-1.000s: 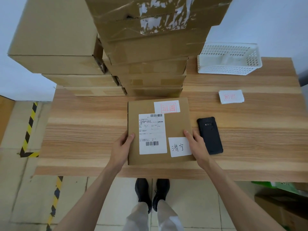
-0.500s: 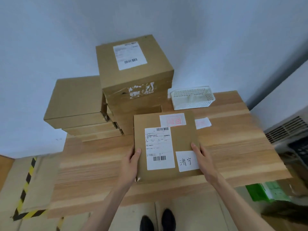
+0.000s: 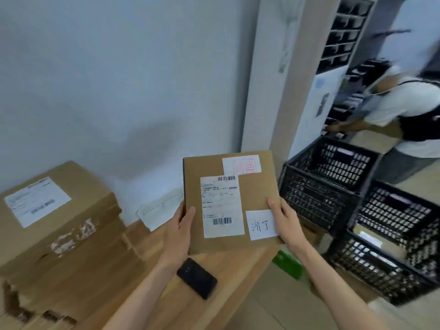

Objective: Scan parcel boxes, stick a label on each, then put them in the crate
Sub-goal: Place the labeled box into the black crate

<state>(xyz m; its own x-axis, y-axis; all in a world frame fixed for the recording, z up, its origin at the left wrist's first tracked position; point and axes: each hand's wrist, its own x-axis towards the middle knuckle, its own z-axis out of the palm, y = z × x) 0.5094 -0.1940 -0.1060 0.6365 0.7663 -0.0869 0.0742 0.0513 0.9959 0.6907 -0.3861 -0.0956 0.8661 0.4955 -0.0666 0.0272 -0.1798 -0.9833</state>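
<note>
A flat brown parcel box point(image 3: 257, 186) is lifted above the table's right end, held between both hands. It carries a white shipping label, a red-stamped label at its top right and a handwritten white label at its lower right. My left hand point(image 3: 183, 229) grips its left edge, thumb on top. My right hand point(image 3: 284, 220) grips its right edge, thumb by the handwritten label. Two black plastic crates stand on the floor to the right: a far crate point(image 3: 316, 196) and a near crate point(image 3: 390, 256).
A stack of brown boxes point(image 3: 59, 234) fills the table's left. A black phone point(image 3: 197, 277) lies on the wooden table point(image 3: 233, 267). A white basket point(image 3: 159, 208) sits by the wall. Another person point(image 3: 404, 110) bends over beyond the crates. Something green point(image 3: 288, 263) lies on the floor.
The parcel box has been lifted off the table and carried to the right, both hands still on it. My view has swung right, bringing the crates and the other person into sight.
</note>
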